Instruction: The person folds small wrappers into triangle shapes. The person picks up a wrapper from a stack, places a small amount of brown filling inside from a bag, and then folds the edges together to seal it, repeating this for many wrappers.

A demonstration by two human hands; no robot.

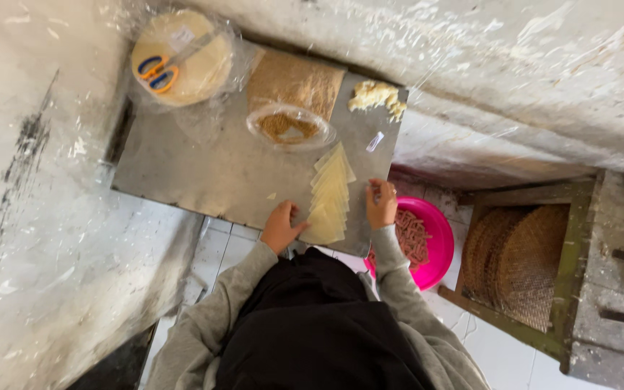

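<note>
One overlapping row of pale yellow triangular dough sheets [330,195] lies between both hands, left hand [281,226] fingers spread touching its near end, right hand [382,204] curled loosely, empty, just right.

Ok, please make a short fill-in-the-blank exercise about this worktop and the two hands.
1. The scissors with blue and orange handles lie on a wrapped stack of round ____.
2. The left hand touches a row of pale ____ pieces.
3. The bowl below the right hand is ____.

Missing words: sheets; triangular; pink
</note>
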